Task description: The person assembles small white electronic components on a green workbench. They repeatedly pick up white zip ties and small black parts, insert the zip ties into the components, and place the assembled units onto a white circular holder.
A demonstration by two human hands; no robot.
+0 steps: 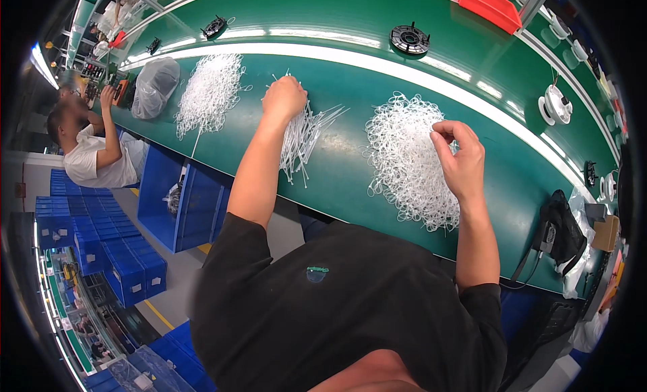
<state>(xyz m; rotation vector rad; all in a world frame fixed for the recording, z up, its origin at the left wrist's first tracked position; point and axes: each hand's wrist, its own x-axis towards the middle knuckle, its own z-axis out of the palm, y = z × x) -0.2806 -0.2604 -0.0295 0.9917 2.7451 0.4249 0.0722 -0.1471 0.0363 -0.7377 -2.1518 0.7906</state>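
My left hand (285, 97) is closed at the far end of a bundle of straight white cable ties (301, 141), and a few thin tie ends poke out past its fingers. The hand's underside is hidden. Over the right edge of a big heap of white cable ties bent into loops (408, 163) is my right hand (464, 156). Its thumb and forefinger meet in a pinch; whatever lies between the tips is too small to make out. A second heap of looped white ties (210, 95) lies to the left of my left arm.
On the green bench (337, 166) a clear plastic bag (156, 87) lies far left and a black bag (563, 233) far right. Beyond a pale rail, a green belt carries black round parts (409, 39) and a red tray (489, 8). Blue bins (176, 200) and a seated person (94, 153) are left.
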